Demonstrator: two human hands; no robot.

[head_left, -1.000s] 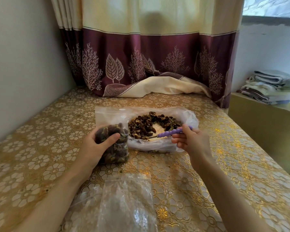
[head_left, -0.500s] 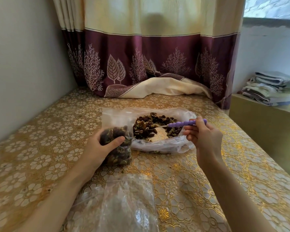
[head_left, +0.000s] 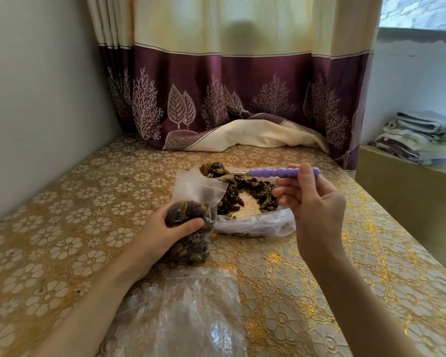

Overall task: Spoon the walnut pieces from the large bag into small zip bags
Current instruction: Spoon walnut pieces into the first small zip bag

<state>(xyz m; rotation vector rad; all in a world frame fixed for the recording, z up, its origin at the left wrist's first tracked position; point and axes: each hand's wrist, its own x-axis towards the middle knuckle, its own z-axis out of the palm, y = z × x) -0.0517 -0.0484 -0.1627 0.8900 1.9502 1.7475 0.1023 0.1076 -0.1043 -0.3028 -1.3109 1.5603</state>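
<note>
My left fingers grip the half-full small zip bag, mouth gaping, right fingers pinching the heaped purple-handled spoon at its rim.

Small zip bag left of large bag — spoon above (both on table).

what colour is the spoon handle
Purple, on the spoon held by the right hand; head view.
</note>
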